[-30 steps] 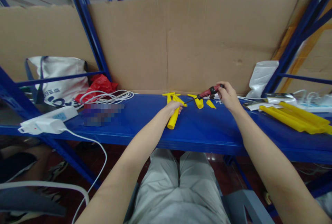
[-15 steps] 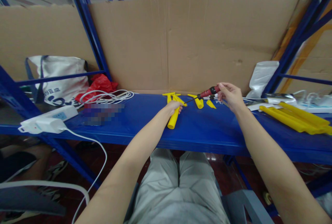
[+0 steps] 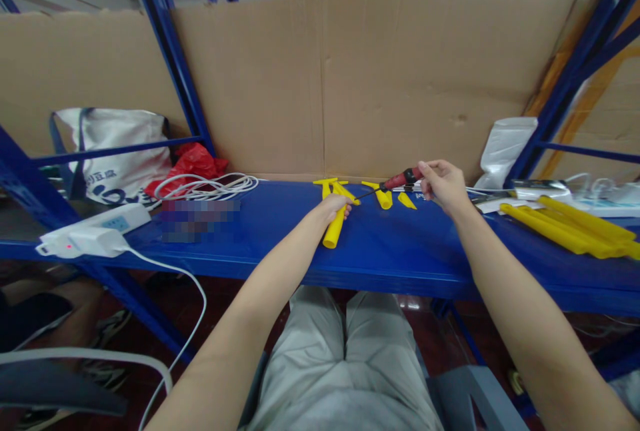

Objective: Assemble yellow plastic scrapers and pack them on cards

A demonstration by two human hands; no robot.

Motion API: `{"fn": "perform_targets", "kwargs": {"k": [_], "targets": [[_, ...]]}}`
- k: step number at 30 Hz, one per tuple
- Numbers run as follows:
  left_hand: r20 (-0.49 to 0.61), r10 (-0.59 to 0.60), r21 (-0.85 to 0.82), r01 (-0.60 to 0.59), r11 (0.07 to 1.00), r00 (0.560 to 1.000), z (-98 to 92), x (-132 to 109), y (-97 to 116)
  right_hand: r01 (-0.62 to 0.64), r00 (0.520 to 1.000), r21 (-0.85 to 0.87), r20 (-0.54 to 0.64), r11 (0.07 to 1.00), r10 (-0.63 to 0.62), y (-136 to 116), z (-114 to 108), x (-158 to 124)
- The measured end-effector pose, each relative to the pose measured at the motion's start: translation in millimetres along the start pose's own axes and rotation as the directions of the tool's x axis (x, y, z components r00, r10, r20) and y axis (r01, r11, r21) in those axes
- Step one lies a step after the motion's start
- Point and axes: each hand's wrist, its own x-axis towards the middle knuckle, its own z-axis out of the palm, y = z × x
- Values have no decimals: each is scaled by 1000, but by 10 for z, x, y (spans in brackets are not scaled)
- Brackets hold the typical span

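My left hand [image 3: 338,206] is closed around a yellow plastic tube [image 3: 333,234] whose lower end points toward me. The red-and-black screwdriver [image 3: 397,180] slants down to the left, and its thin shaft reaches the left hand's fingers. What the tip touches is hidden there. At the rear end of the handle, my right hand [image 3: 443,184] pinches with its fingertips. More yellow pieces lie close by on the blue shelf: a short tube part [image 3: 385,199] below the screwdriver and a small flat piece [image 3: 407,201] to its right.
Several long yellow parts [image 3: 570,228] lie on the right of the blue shelf [image 3: 280,244]. A cardboard sheet [image 3: 390,84] closes off the back. On the left are a white power strip [image 3: 95,231], coiled white cable [image 3: 215,186], red bag [image 3: 193,163] and white cloth bag [image 3: 123,144].
My right hand has shifted very slightly at the end of the screwdriver handle, and the handle has tilted a little. The left hand and the yellow tube stay where they were.
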Motion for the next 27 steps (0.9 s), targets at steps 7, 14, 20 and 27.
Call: {"fn": "perform_targets", "kwargs": {"k": [7, 14, 20, 27], "targets": [[-6, 11, 1, -11, 1000, 1000, 16, 40, -1, -56, 997, 10, -56, 998, 56, 42, -11, 3], [5, 32, 8, -32, 999, 999, 15, 46, -6, -171, 985, 165, 9, 971, 172, -14, -21, 15], [5, 27, -4, -27, 1000, 1000, 10, -7, 5, -128, 989, 233, 106, 964, 106, -37, -12, 13], [4, 16, -8, -16, 1000, 1000, 11, 22, -5, -54, 998, 155, -12, 986, 56, 34, -25, 34]]}}
